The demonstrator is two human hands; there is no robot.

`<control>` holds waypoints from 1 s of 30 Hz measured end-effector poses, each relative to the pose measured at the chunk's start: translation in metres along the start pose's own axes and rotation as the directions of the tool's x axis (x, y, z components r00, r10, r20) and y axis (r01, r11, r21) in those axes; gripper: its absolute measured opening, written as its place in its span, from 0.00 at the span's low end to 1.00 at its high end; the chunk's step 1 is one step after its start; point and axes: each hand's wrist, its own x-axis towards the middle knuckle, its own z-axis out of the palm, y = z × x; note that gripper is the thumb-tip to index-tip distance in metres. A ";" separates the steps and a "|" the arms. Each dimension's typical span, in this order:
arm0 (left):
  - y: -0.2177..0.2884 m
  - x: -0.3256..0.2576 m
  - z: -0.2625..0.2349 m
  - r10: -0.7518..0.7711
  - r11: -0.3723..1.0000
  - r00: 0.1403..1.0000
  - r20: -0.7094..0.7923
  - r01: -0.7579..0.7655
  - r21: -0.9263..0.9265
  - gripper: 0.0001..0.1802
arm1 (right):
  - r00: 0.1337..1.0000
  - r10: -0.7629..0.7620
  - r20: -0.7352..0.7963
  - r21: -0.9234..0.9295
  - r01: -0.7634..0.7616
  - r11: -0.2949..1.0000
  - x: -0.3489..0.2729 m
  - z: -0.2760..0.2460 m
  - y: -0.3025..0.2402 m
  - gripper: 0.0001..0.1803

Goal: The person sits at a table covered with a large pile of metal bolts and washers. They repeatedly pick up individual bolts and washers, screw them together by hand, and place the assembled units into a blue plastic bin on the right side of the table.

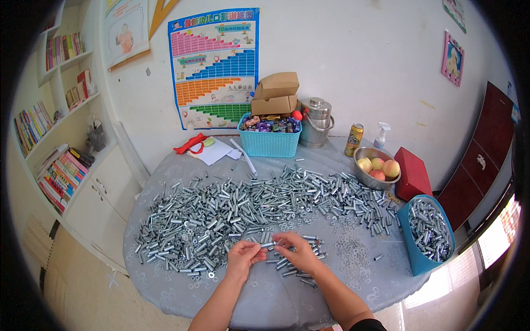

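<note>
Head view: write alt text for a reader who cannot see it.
Two bare hands, left hand and right hand, meet over a small metal sleeve at the near edge of a round table strewn with silvery metal sleeves. A blue bin of sleeves stands on the right, a bowl of peaches behind.

Both my bare forearms come up from the lower edge, converging; my left hand (243, 255) and right hand (298, 251) meet fingertip to fingertip, fingers curled in a pinch.
</note>
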 end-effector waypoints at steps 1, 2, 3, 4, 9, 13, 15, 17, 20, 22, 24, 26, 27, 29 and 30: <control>0.000 0.000 0.000 -0.002 1.000 1.000 0.003 0.002 0.002 0.04 | 0.999 -0.032 0.027 0.001 0.032 0.999 0.000 0.000 -0.001 0.09; 0.000 0.000 0.000 -0.004 1.000 1.000 0.006 0.004 0.005 0.04 | 0.999 -0.002 0.035 -0.012 0.003 1.000 0.000 -0.001 -0.001 0.09; 0.000 0.000 0.001 -0.007 1.000 1.000 0.008 0.007 0.007 0.04 | 0.999 0.028 0.042 -0.026 -0.027 0.999 -0.001 -0.002 -0.001 0.09; 0.000 0.000 0.002 -0.003 1.000 1.000 0.018 0.003 0.014 0.04 | 0.997 0.056 0.049 -0.040 -0.055 0.998 -0.001 -0.003 -0.001 0.09; -0.004 -0.002 0.008 0.070 0.982 0.994 0.081 -0.083 0.172 0.05 | 0.947 0.310 0.078 -0.018 -0.310 0.951 0.001 -0.009 0.017 0.09; -0.011 -0.005 0.008 0.194 0.931 0.976 0.096 -0.214 0.295 0.08 | 0.976 0.206 0.067 0.075 -0.211 0.975 0.000 -0.007 -0.001 0.10; -0.014 -0.004 0.008 0.247 0.858 0.964 0.097 -0.264 0.441 0.08 | 0.994 0.083 0.071 -0.103 -0.076 0.992 0.000 -0.009 0.004 0.09; -0.013 -0.006 0.012 0.381 0.673 0.914 0.136 -0.376 0.637 0.09 | 0.998 -0.065 0.019 -0.244 0.068 0.967 0.000 -0.011 0.014 0.08; -0.011 -0.007 0.016 0.431 0.732 0.898 0.087 -0.404 0.548 0.09 | 0.988 -0.150 -0.026 -0.540 0.112 0.834 0.000 -0.023 0.014 0.07; -0.002 -0.008 0.014 0.498 0.619 0.863 0.090 -0.426 0.659 0.07 | 0.990 -0.126 -0.070 -0.582 0.062 0.810 0.000 -0.028 0.021 0.07; 0.010 -0.008 0.008 0.561 0.478 0.820 0.114 -0.432 0.765 0.07 | 0.986 -0.137 -0.100 -0.630 0.044 0.775 0.002 -0.032 0.025 0.07; 0.026 -0.006 0.004 0.605 0.389 0.792 0.078 -0.380 0.839 0.05 | 0.978 -0.178 -0.111 -0.677 0.056 0.733 0.002 -0.036 0.028 0.07; 0.034 -0.004 -0.003 0.618 0.307 0.783 0.069 -0.322 0.896 0.06 | 0.974 -0.189 -0.125 -0.675 0.056 0.736 0.002 -0.037 0.027 0.07; 0.044 -0.007 -0.013 0.621 0.134 0.781 0.070 -0.194 0.972 0.08 | 0.965 -0.212 -0.153 -0.675 0.054 0.736 0.003 -0.040 0.023 0.07; 0.048 -0.010 -0.017 0.612 0.040 0.788 0.076 -0.127 0.991 0.10 | 0.965 -0.209 -0.157 -0.641 0.062 0.765 0.003 -0.040 0.023 0.07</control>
